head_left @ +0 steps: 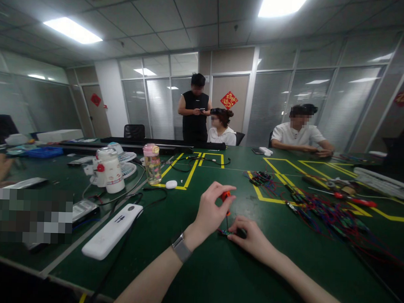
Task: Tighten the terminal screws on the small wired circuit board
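My left hand [213,202], with a grey watch band at the wrist, pinches the red-orange handle of a screwdriver [225,196]. The tool stands upright, its thin shaft pointing down at a small green circuit board [224,232] on the green table. Whether the tip touches the board is too small to tell. Lower and to the right, my right hand [250,237] grips the board's right edge between thumb and fingers. Part of the board is hidden behind those fingertips.
Several wired circuit boards [332,213] are heaped at the right, near a red-handled screwdriver [356,199]. On the left are a long white device [111,232], a white flask [110,172] and a pink-lidded bottle [151,165]. Yellow tape [276,200] marks the table [198,270]. People are across it.
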`<action>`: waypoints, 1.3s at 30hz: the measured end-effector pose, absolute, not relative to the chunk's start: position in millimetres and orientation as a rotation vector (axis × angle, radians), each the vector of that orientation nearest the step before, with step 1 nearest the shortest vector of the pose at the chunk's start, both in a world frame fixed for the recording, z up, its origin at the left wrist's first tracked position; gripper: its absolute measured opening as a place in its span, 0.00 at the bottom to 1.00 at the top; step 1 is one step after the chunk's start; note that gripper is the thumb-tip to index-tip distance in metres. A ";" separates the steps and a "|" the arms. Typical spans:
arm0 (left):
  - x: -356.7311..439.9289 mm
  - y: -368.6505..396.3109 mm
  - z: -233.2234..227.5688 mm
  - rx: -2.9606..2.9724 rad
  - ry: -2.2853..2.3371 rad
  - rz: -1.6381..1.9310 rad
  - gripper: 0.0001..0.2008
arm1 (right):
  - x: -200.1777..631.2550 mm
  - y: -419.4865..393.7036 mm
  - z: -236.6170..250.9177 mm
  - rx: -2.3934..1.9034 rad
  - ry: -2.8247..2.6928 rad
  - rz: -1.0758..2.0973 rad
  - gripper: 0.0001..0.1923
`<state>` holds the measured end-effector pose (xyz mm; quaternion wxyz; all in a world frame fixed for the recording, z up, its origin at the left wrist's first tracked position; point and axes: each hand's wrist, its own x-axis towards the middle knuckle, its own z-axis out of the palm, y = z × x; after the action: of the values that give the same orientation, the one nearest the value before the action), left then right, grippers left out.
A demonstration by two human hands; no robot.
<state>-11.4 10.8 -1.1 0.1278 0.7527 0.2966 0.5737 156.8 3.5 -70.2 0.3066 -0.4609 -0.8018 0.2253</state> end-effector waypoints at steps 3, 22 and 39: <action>-13.3 12.6 -1.2 2.198 0.880 1.672 0.09 | 156.6 2.6 -69.5 -1.228 -2.123 0.595 0.02; -9.6 2.3 10.3 2.216 0.701 1.532 0.11 | 157.9 5.2 -72.1 -1.217 -2.114 0.591 0.01; -6.9 -0.6 6.9 2.187 0.702 1.477 0.15 | 161.1 3.0 -67.8 -1.172 -2.140 0.626 0.04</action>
<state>-6.9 -0.6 6.9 0.2040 0.7841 0.2516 0.5293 161.1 3.0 -67.8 0.3063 -0.4430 -0.8087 0.2366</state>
